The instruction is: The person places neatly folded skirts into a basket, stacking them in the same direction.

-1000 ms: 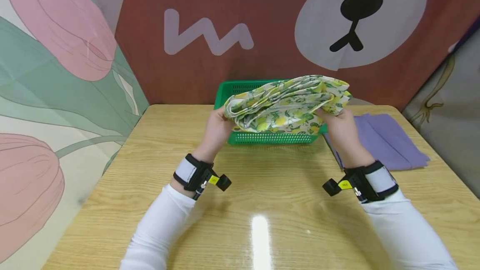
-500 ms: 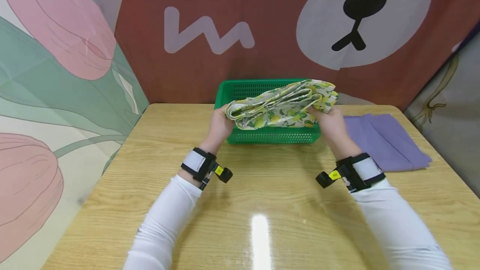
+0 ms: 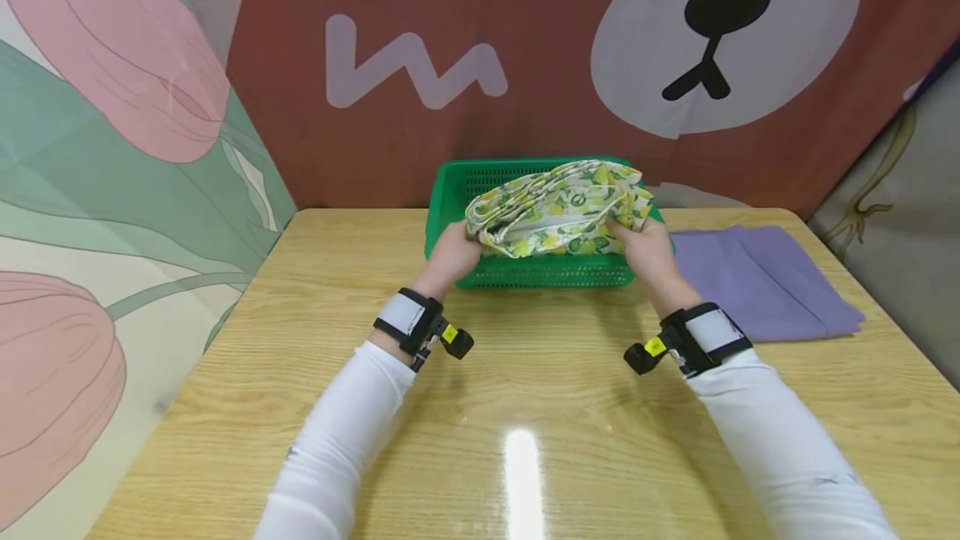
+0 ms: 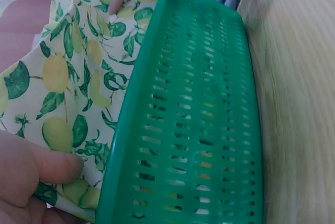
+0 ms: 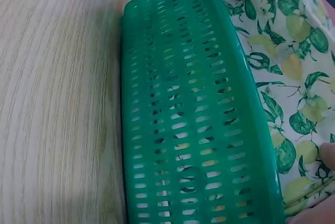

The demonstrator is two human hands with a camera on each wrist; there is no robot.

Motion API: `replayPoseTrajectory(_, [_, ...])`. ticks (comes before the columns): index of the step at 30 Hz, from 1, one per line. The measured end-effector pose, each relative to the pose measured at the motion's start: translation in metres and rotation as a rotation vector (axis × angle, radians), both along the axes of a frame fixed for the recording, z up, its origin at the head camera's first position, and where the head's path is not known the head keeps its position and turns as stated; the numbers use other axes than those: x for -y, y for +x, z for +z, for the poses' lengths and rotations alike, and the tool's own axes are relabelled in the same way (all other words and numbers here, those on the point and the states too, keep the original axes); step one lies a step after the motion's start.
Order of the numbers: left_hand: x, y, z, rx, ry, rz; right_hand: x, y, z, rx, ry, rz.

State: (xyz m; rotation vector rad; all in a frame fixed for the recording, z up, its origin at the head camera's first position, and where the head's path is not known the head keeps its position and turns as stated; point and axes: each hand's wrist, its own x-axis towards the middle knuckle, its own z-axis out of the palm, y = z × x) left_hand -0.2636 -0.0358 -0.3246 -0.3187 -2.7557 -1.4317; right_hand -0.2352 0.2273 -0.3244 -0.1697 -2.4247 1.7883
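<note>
A folded lemon-print cloth [image 3: 558,207] hangs just over the green perforated basket [image 3: 540,273] at the table's far middle. My left hand [image 3: 453,252] grips the cloth's left end and my right hand [image 3: 641,244] grips its right end. In the left wrist view the lemon-print cloth [image 4: 68,88] lies inside the green basket wall [image 4: 193,124], with my left hand [image 4: 31,174] pinching its near edge. In the right wrist view the lemon-print cloth [image 5: 285,72] sits beyond the green basket wall [image 5: 188,130].
A folded purple cloth [image 3: 757,277] lies on the wooden table [image 3: 525,407] right of the basket. Printed fabric backdrops close the left side and the back. Black camera bands sit on both wrists.
Both hands have carried the lemon-print cloth away from me and lower, from in front of the basket to over its inside. The cloth bundle looks more gathered.
</note>
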Motion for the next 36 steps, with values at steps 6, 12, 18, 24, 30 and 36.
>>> replayPoseTrajectory(6, [-0.003,-0.008,0.000,0.045,-0.054,-0.004,-0.002,-0.004,-0.002,-0.018,0.146,0.014])
replayPoseTrajectory(12, [-0.004,-0.018,-0.001,0.046,-0.091,-0.027,-0.002,-0.013,-0.005,-0.052,0.314,-0.006])
replayPoseTrajectory(18, [-0.005,-0.023,-0.004,0.065,-0.113,-0.023,-0.003,-0.021,-0.008,-0.023,0.432,0.011])
replayPoseTrajectory(24, [-0.008,-0.027,-0.004,0.096,-0.103,-0.001,-0.007,-0.030,-0.005,0.024,0.461,0.061])
replayPoseTrajectory(30, [-0.012,-0.032,-0.004,0.127,-0.106,0.010,-0.011,-0.038,-0.003,0.089,0.538,0.134])
replayPoseTrajectory(36, [-0.013,-0.033,-0.005,0.158,-0.112,0.017,-0.010,-0.044,-0.004,0.156,0.593,0.232])
